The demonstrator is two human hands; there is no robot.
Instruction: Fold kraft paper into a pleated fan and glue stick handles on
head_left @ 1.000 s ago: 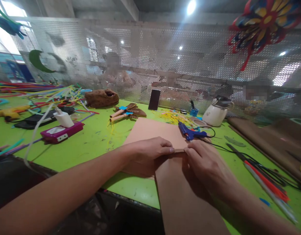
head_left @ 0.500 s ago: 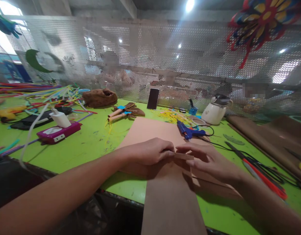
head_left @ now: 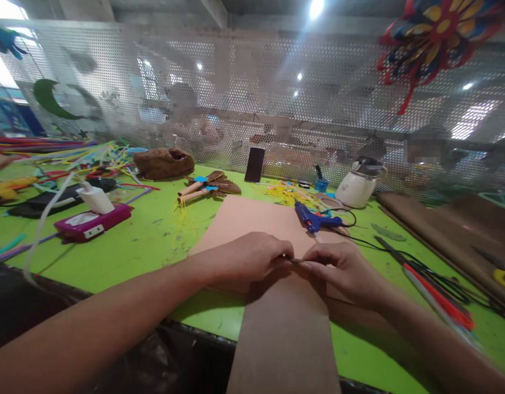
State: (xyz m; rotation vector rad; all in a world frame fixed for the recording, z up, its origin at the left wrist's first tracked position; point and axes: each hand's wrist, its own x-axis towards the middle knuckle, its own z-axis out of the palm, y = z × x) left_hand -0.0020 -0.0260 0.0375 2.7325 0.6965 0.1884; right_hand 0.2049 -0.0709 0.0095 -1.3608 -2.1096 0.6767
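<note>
Strip (head_left: 297, 261), thin and brown: fingers (head_left: 285, 249) of our left hand (head_left: 254, 254) and right hand (head_left: 350, 269) pinch it over flat tan sheet (head_left: 256, 216), glossy green surface (head_left: 154, 241).

On my left, open green tabletop (head_left: 157, 241) runs between the purple power strip (head_left: 108, 223) and the pale brown sheet (head_left: 248, 219), letting my left hand (head_left: 258, 256) pass. On the far side, the blue glue gun (head_left: 313, 220) blocks my right hand (head_left: 350, 271); black cable (head_left: 373, 246) and red-handled scissors (head_left: 439, 294) obstruct the right.
</note>
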